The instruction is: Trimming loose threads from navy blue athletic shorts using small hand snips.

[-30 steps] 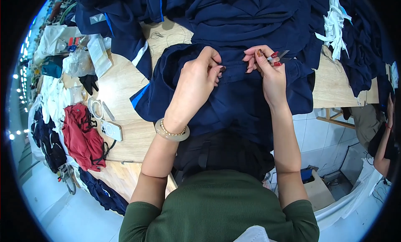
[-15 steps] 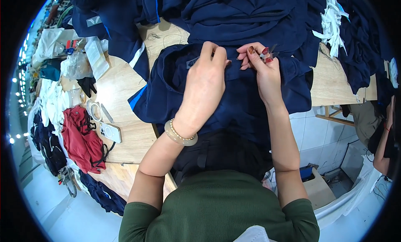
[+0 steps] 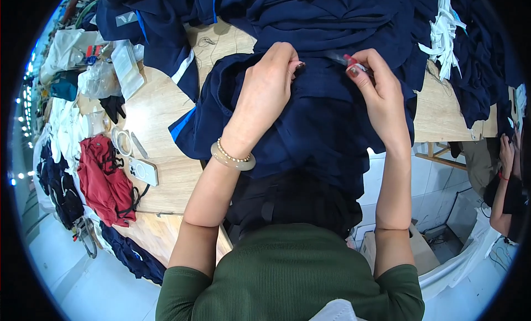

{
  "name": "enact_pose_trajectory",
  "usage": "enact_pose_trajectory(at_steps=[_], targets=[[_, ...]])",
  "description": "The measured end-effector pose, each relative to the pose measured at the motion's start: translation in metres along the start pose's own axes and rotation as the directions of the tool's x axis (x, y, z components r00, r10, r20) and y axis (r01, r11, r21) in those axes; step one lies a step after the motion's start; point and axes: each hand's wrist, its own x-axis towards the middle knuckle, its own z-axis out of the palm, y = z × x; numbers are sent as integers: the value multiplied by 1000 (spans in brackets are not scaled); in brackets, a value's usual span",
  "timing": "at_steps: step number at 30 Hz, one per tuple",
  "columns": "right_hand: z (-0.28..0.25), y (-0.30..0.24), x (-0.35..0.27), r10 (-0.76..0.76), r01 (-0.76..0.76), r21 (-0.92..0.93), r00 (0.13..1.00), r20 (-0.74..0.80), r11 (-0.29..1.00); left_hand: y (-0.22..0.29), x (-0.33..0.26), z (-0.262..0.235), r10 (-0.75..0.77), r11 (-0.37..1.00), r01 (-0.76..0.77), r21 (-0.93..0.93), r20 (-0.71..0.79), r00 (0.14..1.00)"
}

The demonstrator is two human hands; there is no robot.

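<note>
Apparently, I'm at the trimming step, the navy garment (image 3: 323,119) lying before me on the wooden table (image 3: 166,102).
My right hand (image 3: 380,88) grips a blurred grey tool (image 3: 336,57); my left hand (image 3: 268,72) curls over the cloth, pinching what, I can't tell. Next probably calls for steady fabric.

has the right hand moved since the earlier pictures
Yes, the right hand has moved to the right: it is now closer to the white strips at upper right.
</note>
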Motion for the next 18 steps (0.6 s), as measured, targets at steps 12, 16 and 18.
enact_pose_trajectory(at_steps=[12,16,18], targets=[[6,-10,11,-313,287,-507,949,35,813,-14,15,-5,97,995,-96,-38,10,995],[5,-9,15,-340,306,-491,940,20,816,-16,18,-4,103,993,-103,-54,-3,995],[5,-11,17,-342,311,-494,939,29,812,-17,20,-3,91,994,-90,-57,3,996]])
